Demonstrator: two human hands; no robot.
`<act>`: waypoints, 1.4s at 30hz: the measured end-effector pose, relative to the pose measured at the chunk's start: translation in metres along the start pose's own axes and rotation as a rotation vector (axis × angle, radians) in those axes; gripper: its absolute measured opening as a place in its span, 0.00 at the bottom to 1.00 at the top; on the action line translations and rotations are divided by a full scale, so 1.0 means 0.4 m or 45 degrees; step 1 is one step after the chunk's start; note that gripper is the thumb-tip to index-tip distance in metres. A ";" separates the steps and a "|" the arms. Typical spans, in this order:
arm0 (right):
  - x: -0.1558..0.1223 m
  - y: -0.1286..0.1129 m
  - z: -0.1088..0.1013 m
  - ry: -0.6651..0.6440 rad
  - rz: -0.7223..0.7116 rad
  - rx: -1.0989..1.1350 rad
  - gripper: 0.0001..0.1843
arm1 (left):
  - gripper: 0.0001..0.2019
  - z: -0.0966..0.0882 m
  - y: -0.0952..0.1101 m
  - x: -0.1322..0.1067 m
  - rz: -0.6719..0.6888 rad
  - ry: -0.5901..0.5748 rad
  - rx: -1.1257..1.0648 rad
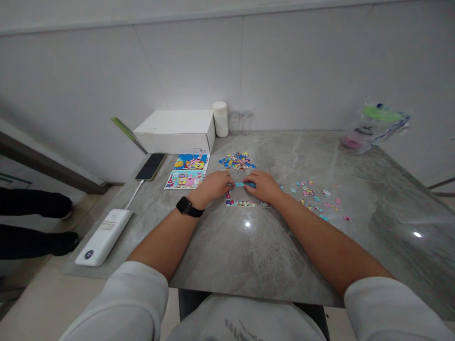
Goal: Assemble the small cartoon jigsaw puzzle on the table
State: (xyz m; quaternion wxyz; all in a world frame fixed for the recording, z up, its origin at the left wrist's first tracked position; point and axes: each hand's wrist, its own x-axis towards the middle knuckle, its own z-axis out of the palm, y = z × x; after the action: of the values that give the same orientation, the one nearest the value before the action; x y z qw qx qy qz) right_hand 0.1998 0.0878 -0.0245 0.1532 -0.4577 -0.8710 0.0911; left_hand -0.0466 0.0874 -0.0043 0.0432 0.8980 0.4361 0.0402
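A partly joined jigsaw puzzle frame [241, 204] lies flat on the table, its left side and bottom row showing. At its top edge runs a light-blue strip of jigsaw pieces [239, 184]. My left hand [215, 184], wearing a black watch, has its fingers closed on the strip's left end. On the right end my right hand [263, 186] is closed, fingertips on a blue piece. Both hands cover parts of the frame. Beyond them sits a heap of mixed jigsaw pieces [237, 161]; more loose pieces [309, 192] are scattered to the right.
Two cartoon picture cards [185, 180] lie left, beside a phone [150, 166] cabled to a white power bank [104, 238]. At the back stand a white box [174, 137], a white bottle [221, 120] and two glasses [240, 123]. A plastic bag [375, 127] rests back right. A person's legs [33, 222] show left.
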 end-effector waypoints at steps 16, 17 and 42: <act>0.021 -0.028 0.007 -0.034 0.095 0.024 0.12 | 0.14 -0.004 0.005 0.000 -0.001 0.001 0.014; 0.022 -0.028 0.007 -0.038 0.099 0.029 0.12 | 0.13 -0.006 0.006 -0.001 -0.002 -0.001 0.011; 0.027 -0.044 0.003 -0.043 0.137 0.007 0.13 | 0.13 -0.011 0.016 -0.002 -0.012 0.009 -0.007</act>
State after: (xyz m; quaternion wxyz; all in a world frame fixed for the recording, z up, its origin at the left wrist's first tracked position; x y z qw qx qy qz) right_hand 0.1802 0.0866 -0.0184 0.1346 -0.5018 -0.8474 0.1092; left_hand -0.0425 0.0831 0.0009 0.0443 0.8956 0.4404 0.0444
